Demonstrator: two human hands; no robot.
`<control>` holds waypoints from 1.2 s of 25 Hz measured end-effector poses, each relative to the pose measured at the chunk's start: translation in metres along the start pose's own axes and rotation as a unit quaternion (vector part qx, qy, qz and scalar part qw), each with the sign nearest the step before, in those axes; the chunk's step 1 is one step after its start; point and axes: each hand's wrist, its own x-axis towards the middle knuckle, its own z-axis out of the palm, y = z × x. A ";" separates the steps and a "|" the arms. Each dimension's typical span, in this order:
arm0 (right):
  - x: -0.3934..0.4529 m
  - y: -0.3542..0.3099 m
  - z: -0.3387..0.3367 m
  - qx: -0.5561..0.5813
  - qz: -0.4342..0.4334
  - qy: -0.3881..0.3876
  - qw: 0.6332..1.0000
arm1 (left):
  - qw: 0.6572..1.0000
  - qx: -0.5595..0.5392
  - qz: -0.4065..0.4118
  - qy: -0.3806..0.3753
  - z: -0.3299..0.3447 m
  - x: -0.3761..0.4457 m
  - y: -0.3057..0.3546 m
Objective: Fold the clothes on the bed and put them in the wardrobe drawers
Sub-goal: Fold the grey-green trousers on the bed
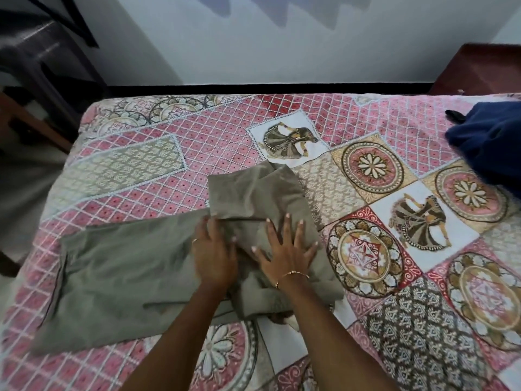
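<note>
Clothes, item one: olive-green garment (121, 277), spread across the near-left part of the bed (158, 165), partly folded. Its left portion lies flat and broad; a narrower section is turned upward toward the middle of the bed, with bunched cloth near the front edge.

Left hand (214, 258): palm down on the garment at the fold line, fingers together and extended, pinching nothing. Judged purpose: pinning the crease so the cloth does not slide.

Right hand (287, 252): palm down just beside the left, fingers spread wide over the turned section, nothing gripped. Judged purpose: smoothing and flattening the layer before another fold. A bracelet (293, 273) sits at this wrist.

Item two: dark blue garment (490, 142), heaped at the far-right edge of the bed, well apart from the hands, unfolded and apparently waiting its turn.

Bedspread: patterned patchwork in pink, cream and brown, serving as the folding surface.

Wardrobe drawers: not in view. Progress, as judged: early; first garment mid-fold, storing not yet begun.
</note>
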 end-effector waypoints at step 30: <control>0.147 0.044 -0.004 -0.017 -0.039 -0.010 0.999 | 0.972 0.191 -0.114 -0.081 0.069 0.081 -0.004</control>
